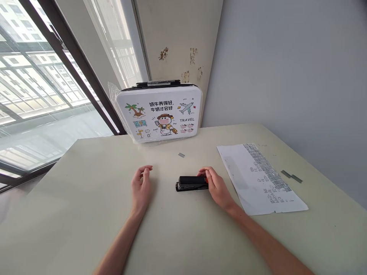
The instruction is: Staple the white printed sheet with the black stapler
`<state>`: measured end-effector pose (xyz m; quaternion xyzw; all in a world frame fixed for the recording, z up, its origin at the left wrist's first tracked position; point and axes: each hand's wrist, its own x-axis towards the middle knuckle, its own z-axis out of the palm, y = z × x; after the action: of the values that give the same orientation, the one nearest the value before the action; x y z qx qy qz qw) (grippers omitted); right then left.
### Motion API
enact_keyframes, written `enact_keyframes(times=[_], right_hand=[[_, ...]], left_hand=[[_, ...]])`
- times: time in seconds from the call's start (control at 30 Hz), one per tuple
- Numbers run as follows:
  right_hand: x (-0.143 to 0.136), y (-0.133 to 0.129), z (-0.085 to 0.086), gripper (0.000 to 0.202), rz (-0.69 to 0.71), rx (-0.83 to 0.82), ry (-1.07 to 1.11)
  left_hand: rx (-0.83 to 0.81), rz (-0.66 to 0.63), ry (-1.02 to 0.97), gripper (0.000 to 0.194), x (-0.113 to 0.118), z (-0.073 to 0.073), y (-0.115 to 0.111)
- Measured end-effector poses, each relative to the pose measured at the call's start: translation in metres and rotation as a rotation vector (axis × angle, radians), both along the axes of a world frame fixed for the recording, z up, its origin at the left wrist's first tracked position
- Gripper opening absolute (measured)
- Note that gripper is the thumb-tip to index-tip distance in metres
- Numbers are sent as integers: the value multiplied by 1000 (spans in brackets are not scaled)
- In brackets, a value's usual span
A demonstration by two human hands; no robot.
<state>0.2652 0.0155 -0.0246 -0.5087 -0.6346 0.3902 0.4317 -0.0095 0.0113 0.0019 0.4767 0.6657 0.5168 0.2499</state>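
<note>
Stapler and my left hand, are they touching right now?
Apart. The head view plainly shows a stretch of tabletop between the left hand and the stapler.

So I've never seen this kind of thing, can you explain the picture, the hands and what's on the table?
There is no machine here: one person works with two bare hands at a pale, smooth table. The single picture comes from a camera worn on their head, looking forward and down. The right hand holds one end of a long black stapler. The left hand, loosely curled, shows nothing in it. Past the stapler lies a small grey strip. To the right is a white printed paper sheet, with two more grey strips beside it. At the back stands a boxy white case with cartoon pictures, clear plastic around it.
</note>
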Motion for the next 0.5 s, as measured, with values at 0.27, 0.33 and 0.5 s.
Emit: enact_keyframes(times=[0.27,0.33,0.5], right_hand=[[1,-4,4,42,5,-14,-10],[2,-6,9,40,67,0,-66],[2,-9,12,27,198,102,-230]], left_hand=[[-2,-24,-45,33,1,-1,-2],[12,-56,-57,33,2,0,-2],[11,-194,-125,33,10,3,-5]])
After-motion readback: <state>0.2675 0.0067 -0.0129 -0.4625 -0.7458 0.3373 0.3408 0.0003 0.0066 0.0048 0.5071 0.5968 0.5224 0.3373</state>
